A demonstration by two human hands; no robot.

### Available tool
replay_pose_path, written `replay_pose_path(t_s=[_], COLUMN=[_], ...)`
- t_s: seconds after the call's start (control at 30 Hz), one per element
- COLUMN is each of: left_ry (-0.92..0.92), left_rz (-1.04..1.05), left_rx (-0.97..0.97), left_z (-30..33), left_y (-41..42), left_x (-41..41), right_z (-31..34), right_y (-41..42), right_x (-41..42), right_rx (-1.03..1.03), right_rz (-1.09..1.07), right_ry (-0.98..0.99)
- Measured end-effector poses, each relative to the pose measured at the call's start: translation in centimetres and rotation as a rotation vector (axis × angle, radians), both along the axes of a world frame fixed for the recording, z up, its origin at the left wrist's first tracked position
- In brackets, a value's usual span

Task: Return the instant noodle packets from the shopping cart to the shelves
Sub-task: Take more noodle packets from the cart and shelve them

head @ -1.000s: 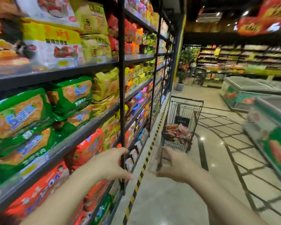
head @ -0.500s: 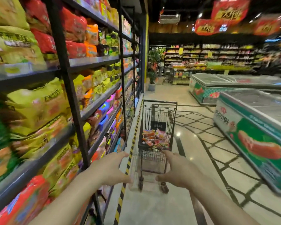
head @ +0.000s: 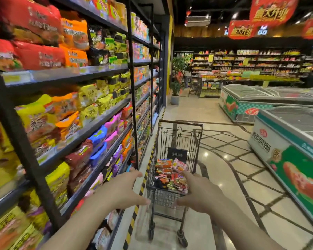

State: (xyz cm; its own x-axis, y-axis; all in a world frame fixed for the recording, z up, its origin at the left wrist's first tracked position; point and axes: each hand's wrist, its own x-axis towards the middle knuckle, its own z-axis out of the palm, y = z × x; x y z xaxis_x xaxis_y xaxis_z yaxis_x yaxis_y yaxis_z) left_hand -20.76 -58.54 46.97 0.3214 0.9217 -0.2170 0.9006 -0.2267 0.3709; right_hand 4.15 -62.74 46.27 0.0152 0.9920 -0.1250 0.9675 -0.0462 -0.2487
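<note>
A small black wire shopping cart (head: pixel 197 139) stands in the aisle just ahead, beside the shelves. Several red, orange and pink instant noodle packets (head: pixel 170 175) lie heaped in its basket. My left hand (head: pixel 121 192) is stretched out, fingers spread and holding nothing, just left of the cart's near rim. My right hand (head: pixel 200 195) reaches over the near right corner of the basket, fingers straight, close to the packets. Whether it touches the cart I cannot tell. Tall black shelves (head: pixel 90 127) full of noodle packs run along my left.
Chest freezers (head: pixel 287 134) line the right side of the aisle. A yellow-black striped strip (head: pixel 134 213) marks the floor at the shelf foot. A potted plant (head: pixel 175 87) and more stocked shelves stand at the far end. Tiled floor lies between cart and freezers.
The view has swung right and come closer to the cart. Both hands now reach its near rim, still holding nothing.
</note>
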Motion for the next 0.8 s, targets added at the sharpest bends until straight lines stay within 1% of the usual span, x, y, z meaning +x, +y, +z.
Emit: replay_pose_path(t_s=[0.23, 0.43, 0.53, 0.67, 0.8], left_ry=[-0.024, -0.046, -0.030, -0.013, -0.040], left_rz=[0.001, -0.027, -0.076, -0.120, -0.138], left_rx=[-0.030, -0.085, -0.090, -0.097, -0.165], left_z=[-2.9, -5.5, -6.2, -7.2, -9.5], left_y=[11.2, 24.0, 30.6, 37.6, 44.1], left_x=[2.3, 3.4, 4.4, 6.1, 8.3], right_z=[-1.7, -3.0, -3.6, -5.3, -8.5], right_y=[10.5, 21.7, 27.8, 34.4, 40.0], right_x=[2.4, 3.4, 3.8, 4.4, 6.3], right_rx=[-0.033, -0.078, -0.089, -0.122, -0.177], right_rz=[-0.028, -0.079, -0.123, -0.190, -0.254], right_ry=[-0.005, -0.009, -0.008, 0.035, 0.058])
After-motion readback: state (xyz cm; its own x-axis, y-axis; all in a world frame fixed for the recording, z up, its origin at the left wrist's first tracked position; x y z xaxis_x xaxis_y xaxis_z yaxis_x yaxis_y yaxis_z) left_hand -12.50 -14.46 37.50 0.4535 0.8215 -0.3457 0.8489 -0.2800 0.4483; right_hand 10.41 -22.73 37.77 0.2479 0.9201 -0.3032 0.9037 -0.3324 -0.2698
